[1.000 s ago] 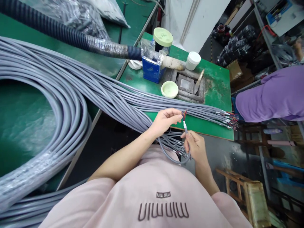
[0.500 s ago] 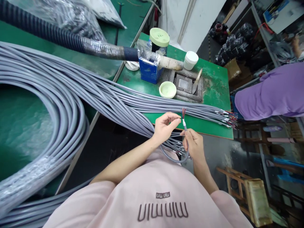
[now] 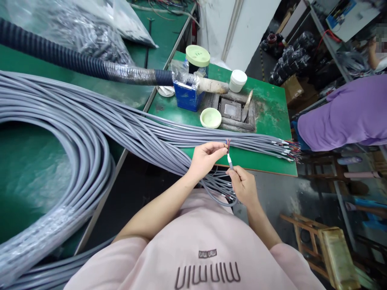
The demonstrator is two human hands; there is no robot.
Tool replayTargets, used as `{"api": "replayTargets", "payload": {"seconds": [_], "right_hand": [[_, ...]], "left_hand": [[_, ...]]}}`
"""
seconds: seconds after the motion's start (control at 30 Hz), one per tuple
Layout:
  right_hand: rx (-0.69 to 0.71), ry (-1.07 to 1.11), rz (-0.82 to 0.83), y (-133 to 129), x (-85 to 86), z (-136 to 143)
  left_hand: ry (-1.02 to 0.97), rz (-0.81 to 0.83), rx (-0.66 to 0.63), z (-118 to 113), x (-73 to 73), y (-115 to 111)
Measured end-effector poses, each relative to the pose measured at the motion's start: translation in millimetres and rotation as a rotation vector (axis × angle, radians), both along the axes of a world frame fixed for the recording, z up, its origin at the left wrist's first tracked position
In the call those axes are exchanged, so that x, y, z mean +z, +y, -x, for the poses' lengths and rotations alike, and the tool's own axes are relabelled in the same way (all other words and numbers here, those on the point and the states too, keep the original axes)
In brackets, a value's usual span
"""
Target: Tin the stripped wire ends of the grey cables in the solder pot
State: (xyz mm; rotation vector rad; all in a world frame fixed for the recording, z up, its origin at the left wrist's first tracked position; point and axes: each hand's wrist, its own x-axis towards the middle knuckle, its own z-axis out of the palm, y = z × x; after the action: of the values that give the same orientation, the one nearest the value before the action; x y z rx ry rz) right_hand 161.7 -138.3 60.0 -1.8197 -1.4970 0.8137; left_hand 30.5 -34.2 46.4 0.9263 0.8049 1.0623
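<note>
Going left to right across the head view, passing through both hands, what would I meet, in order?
Cable coil → left hand → white sleeve → right hand → far cable ends → purple shirt.

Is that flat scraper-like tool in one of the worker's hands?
No, the tool lies by the square metal plate, while the right hand grips a grey cable and the left hand is at its coloured wires.

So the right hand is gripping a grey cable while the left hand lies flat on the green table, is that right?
Not quite: the right hand does grip the grey cable, but the left hand isn't flat on the green table. The head view shows it raised, its fingers pinched at the coloured wires.
</note>
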Motion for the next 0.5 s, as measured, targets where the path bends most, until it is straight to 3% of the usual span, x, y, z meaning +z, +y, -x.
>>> {"api": "replayTargets", "payload": {"seconds": [0.3, 0.5], "right_hand": [[0.037, -0.05, -0.042, -4, 1.3, 1], [-0.018, 0.091, -0.037, -3, -4.1, 1]], "left_hand": [[-0.052, -0.032, -0.066, -3, 1.6, 6], [-0.044, -0.043, 0.068, -9, -6.1, -6]]}}
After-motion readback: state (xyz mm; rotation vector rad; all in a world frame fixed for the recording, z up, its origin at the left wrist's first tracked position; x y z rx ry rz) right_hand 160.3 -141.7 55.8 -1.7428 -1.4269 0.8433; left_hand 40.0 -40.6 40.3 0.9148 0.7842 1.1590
